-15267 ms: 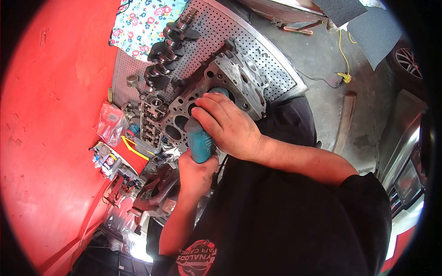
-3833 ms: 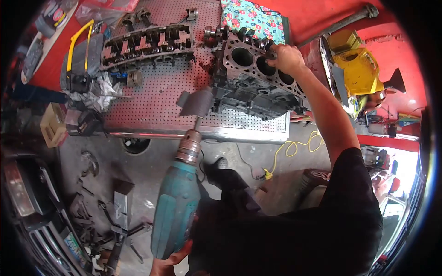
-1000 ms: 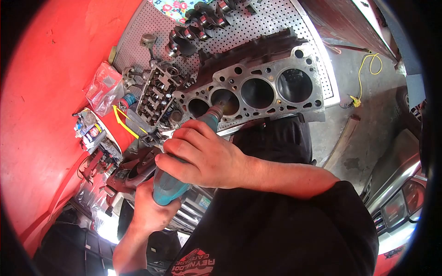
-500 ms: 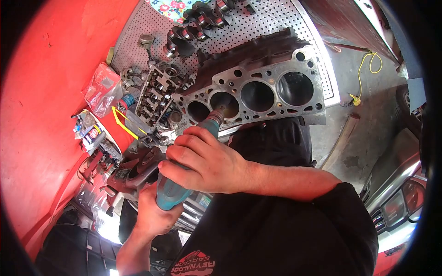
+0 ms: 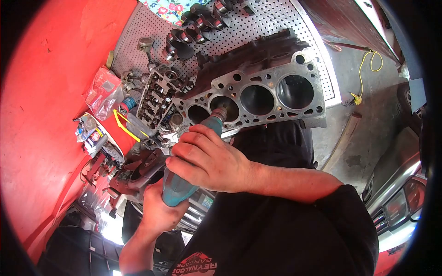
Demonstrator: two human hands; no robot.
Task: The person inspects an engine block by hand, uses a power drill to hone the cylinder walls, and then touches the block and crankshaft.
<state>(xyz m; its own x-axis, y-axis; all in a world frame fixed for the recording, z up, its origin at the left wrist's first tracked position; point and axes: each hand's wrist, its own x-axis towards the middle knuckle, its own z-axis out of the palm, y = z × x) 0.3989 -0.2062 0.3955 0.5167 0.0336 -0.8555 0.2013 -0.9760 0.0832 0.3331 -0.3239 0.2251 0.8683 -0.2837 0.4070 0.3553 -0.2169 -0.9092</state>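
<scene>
A teal power drill (image 5: 177, 189) slants up toward an engine block (image 5: 276, 119) with several cylinder bores. My right hand (image 5: 212, 161) wraps over the drill's body from above, fingers closed round it. Lower down, my left hand (image 5: 161, 209) is closed round the drill's rear part; its handle and trigger are hidden. The chuck (image 5: 220, 113) sits at the mouth of the second bore (image 5: 224, 103) from the left. Whatever the chuck carries goes into that dark bore, and its shape is hard to make out.
Left of the block stands a cylinder head (image 5: 157, 99) with springs. A crankshaft (image 5: 195, 30) and a piston with its rod (image 5: 145, 44) lie on the perforated tabletop (image 5: 248, 23). A wooden plank (image 5: 343, 140) and yellow cord (image 5: 361, 76) lie on the floor, near a vehicle (image 5: 396, 184).
The drill's rear end and both hands have shifted slightly right, and the drill's angle is a little steeper. The chuck stays at the same bore, and both hands keep their hold.
</scene>
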